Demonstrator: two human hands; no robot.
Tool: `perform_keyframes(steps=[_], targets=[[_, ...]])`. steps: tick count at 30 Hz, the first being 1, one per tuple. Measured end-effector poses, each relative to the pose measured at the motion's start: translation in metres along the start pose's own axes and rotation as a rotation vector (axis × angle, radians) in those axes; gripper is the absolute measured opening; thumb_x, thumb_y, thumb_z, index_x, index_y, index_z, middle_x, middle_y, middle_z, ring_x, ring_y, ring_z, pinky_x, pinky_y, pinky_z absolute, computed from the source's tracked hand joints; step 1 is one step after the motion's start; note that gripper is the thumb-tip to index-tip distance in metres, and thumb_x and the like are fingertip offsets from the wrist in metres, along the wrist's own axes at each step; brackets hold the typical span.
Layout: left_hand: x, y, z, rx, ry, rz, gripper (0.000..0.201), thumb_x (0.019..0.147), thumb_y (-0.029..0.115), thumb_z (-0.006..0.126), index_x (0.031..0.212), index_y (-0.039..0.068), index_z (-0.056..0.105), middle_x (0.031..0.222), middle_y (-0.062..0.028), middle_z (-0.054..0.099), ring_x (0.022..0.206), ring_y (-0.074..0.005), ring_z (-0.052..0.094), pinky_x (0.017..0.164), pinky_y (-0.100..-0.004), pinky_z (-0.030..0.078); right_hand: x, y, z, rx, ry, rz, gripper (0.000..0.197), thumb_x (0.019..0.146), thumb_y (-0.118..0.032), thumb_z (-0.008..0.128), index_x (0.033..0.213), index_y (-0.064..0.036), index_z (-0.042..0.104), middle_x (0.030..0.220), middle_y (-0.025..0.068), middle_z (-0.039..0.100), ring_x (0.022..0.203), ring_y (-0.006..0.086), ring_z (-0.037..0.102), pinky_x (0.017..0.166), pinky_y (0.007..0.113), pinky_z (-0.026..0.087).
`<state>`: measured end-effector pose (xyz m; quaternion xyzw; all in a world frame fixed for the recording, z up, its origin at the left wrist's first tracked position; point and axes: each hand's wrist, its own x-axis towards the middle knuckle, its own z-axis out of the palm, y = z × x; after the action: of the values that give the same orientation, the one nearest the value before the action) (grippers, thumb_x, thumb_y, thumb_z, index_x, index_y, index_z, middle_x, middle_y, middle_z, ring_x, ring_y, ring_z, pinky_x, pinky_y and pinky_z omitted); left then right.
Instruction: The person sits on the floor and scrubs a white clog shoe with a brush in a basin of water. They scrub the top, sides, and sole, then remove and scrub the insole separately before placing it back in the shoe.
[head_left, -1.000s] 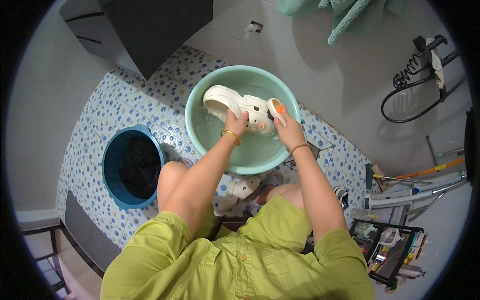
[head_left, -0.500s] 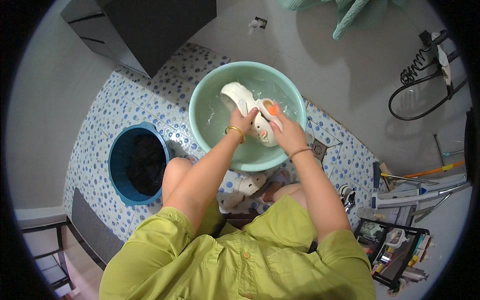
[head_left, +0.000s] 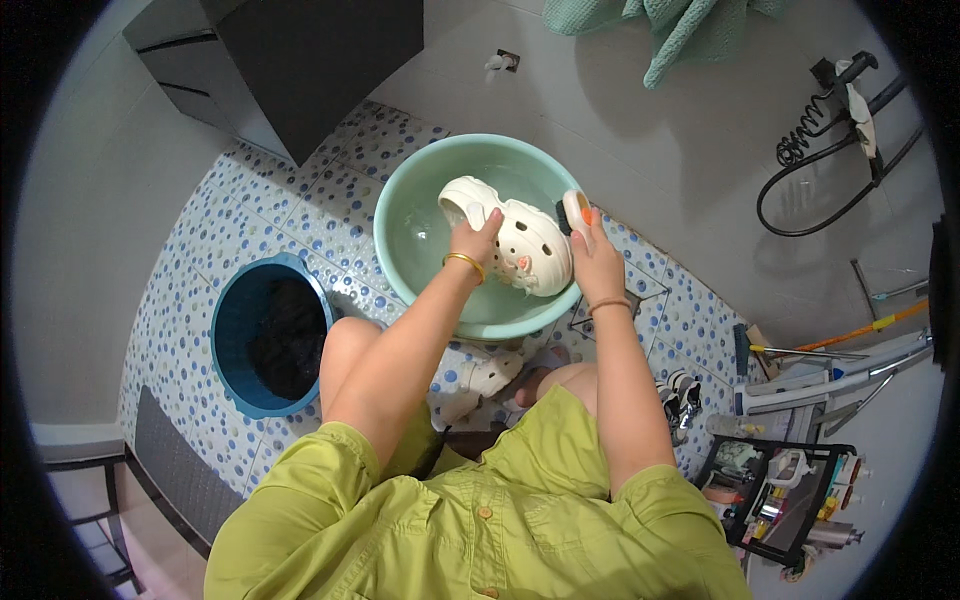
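Here's the left hand [head_left: 476,238], curled firmly over the side of a white clog [head_left: 545,245], thumb across the upper near the heel strap, a gold bangle [head_left: 466,262] gleaming at the wrist. Over on the right, the other hand [head_left: 597,262] has its fingers closed around a white scrub brush [head_left: 574,207] with an orange patch, dark bristles turned in towards the clog's toe, right up close; whether they touch it, I can't tell. A thin band [head_left: 610,303] circles that wrist. The clog sits tilted inside a round mint-green basin [head_left: 386,235], over the water, toe down to the lower right, an orange-pink charm [head_left: 524,263] on its perforated top. Below the basin, between the person's feet, a second white clog [head_left: 495,375] rests on the blue-dotted tile floor [head_left: 235,220]. Off to the left, there's a blue bucket [head_left: 217,335] with dark fabric [head_left: 288,345] bunched inside, and further out a grey mat [head_left: 170,450]. Up top, a black cabinet [head_left: 315,60] juts in, a small tap [head_left: 497,62] pokes from the wall, and a mint-green towel [head_left: 665,40] hangs beyond. Far right, a black hose [head_left: 780,228] loops against the wall, with a crowded black rack [head_left: 770,550] down below.
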<state>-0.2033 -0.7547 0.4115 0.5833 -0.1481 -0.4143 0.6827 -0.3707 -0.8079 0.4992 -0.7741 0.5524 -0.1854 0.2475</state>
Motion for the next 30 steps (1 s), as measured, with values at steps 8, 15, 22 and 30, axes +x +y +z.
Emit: perform_keyframes(steps=[8, 15, 22, 30], targets=[[-0.010, 0.061, -0.007, -0.514, -0.260, -0.395, 0.054, 0.088, 0.043, 0.046, 0.120, 0.000, 0.046, 0.116, -0.0127, 0.054, 0.103, -0.0265, 0.055, 0.088, -0.0458, 0.044, -0.004, 0.014, -0.008, 0.794, -0.246, 0.143, 0.053, 0.084, -0.047, 0.055, 0.113, -0.0037, 0.049, 0.076, 0.0059, 0.059, 0.039, 0.0073, 0.041, 0.033, 0.022, 0.028], [-0.018, 0.080, -0.022, -0.897, -0.602, -0.514, 0.061, 0.085, 0.054, 0.043, 0.127, 0.009, 0.041, 0.126, -0.0107, 0.047, 0.114, -0.0290, 0.047, 0.099, -0.0474, 0.034, -0.013, -0.011, -0.003, 1.098, -0.281, 0.043, 0.055, 0.082, -0.056, 0.049, 0.103, -0.0056, 0.051, 0.080, 0.0093, 0.060, 0.038, 0.0074, 0.043, 0.032, 0.018, 0.033], [-0.031, 0.056, -0.022, -0.390, -0.467, -0.041, 0.056, 0.080, 0.032, 0.063, 0.124, 0.005, 0.041, 0.117, -0.0079, 0.052, 0.106, -0.0216, 0.051, 0.089, -0.0358, 0.042, -0.006, -0.022, 0.006, 1.043, -0.276, 0.102, 0.062, 0.084, -0.060, 0.039, 0.100, -0.0013, 0.053, 0.079, 0.0131, 0.061, 0.037, 0.0074, 0.043, 0.029, 0.018, 0.031], [-0.037, 0.059, -0.015, -0.522, -0.368, -0.024, 0.049, 0.078, 0.012, 0.064, 0.122, 0.005, 0.043, 0.116, -0.0076, 0.053, 0.105, -0.0216, 0.052, 0.089, -0.0347, 0.043, -0.003, -0.016, 0.010, 0.862, -0.002, 0.062, 0.053, 0.087, -0.046, 0.047, 0.112, 0.0006, 0.049, 0.079, 0.0097, 0.061, 0.050, 0.0118, 0.052, 0.043, 0.023, 0.042]])
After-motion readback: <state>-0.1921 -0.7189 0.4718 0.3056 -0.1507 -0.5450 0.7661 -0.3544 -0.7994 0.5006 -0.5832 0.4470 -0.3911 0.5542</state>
